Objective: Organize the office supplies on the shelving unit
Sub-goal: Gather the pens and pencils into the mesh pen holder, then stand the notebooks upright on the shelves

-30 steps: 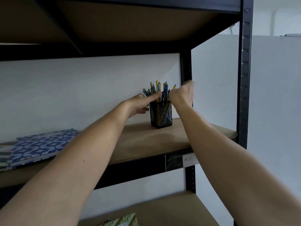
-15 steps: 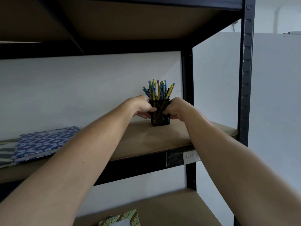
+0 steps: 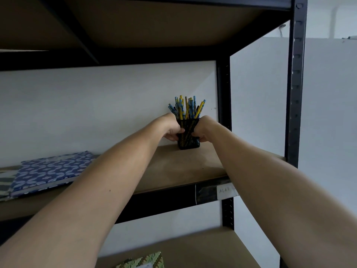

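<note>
**Friend:** Now that your hands are down low, what changed?

**Me:** A moment ago my fingers were up at the tops of the pencils (image 3: pixel 186 108), tidying them. Now my left hand (image 3: pixel 172 129) and my right hand (image 3: pixel 202 128) have both come down to the sides of the black mesh cup (image 3: pixel 189 135). My fingers are curled round it, one hand on each side, and the pencils poke up just above my fingers.

**Friend:** Where is the cup?

**Me:** It sits on the shelf (image 3: pixel 185 167), near the back wall, close to the black post (image 3: pixel 223 97) just past my right hand. The blue patterned book (image 3: pixel 48 171) lies well away, out past my left hand.

**Friend:** So what does that mean?

**Me:** I think the pencils are neat now, and I am about to nudge the cup into its spot.
</note>
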The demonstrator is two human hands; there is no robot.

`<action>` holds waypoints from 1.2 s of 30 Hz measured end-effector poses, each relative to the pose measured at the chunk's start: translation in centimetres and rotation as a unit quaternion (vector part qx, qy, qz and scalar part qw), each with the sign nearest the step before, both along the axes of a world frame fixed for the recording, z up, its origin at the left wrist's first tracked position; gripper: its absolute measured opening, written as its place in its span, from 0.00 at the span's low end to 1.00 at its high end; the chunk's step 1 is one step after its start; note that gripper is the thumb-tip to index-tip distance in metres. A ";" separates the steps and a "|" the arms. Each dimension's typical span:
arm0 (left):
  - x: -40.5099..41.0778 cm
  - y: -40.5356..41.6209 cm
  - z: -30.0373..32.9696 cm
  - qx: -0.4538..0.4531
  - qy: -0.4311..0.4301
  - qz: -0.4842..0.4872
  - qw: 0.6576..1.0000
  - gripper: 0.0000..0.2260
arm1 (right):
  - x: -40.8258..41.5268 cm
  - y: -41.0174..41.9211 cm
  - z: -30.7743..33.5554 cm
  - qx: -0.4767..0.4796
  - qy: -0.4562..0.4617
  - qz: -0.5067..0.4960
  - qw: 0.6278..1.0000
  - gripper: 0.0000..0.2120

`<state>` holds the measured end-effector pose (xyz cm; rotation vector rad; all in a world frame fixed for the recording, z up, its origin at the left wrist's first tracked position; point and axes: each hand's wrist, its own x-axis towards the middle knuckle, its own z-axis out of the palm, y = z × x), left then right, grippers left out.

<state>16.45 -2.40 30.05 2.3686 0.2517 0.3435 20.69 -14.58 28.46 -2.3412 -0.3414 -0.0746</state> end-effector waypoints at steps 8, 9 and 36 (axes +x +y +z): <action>-1.1 -0.1 -0.5 0.037 0.016 0.032 0.999 0.15 | -3.1 -0.6 1.0 -0.184 -0.053 0.004 0.982 0.16; -1.5 0.1 -0.6 0.048 0.019 0.041 0.998 0.16 | -3.8 -0.7 1.2 -0.210 -0.057 0.003 0.976 0.17; -30.5 25.7 0.1 0.165 0.038 0.264 0.950 0.09 | -24.4 18.9 -0.4 -0.165 -0.013 0.164 0.972 0.30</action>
